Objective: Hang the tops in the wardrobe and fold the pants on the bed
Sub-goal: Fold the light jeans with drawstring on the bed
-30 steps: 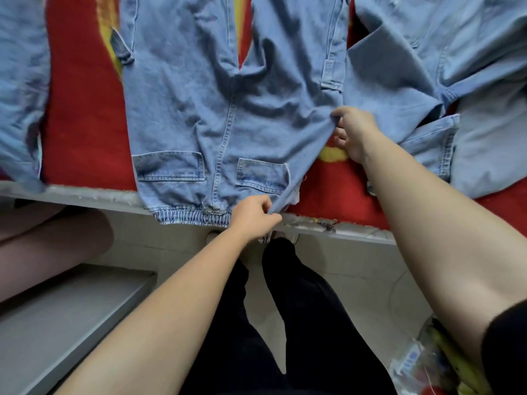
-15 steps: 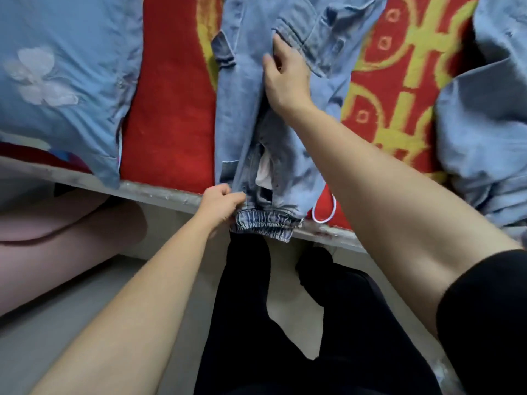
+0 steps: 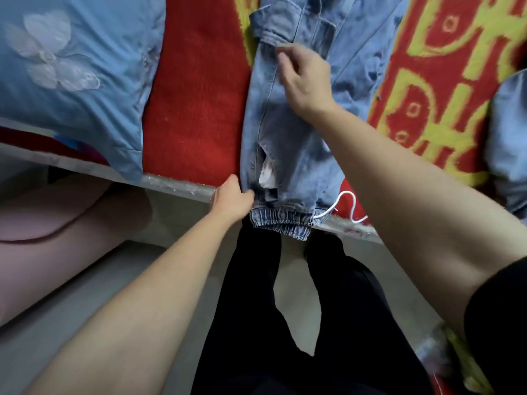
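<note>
The fingers (image 3: 247, 194) of my left hand (image 3: 232, 198) are curling round the left edge of the pants (image 3: 288, 143), just above the elastic waistband (image 3: 281, 228), thumb pointing up. My right hand (image 3: 306, 81) is reaching over the same garment further up, its fingers (image 3: 283, 57) loosely bent above the denim; I cannot tell whether they are pinching any cloth. The pants are lying lengthwise on the bed, doubled along their length, with the waistband hanging over the bed edge (image 3: 176, 186) toward me. A white drawstring (image 3: 349, 208) is looping out from the right end of the waistband onto the red and yellow blanket (image 3: 196, 95). A light blue top (image 3: 94, 38) with a pale butterfly print is lying to the left, apart from the pants, its hem drooping over the bed edge. A second denim garment (image 3: 507, 143) is showing at the right border. My right forearm is crossing over the lower right part of the pants and hiding it.
</note>
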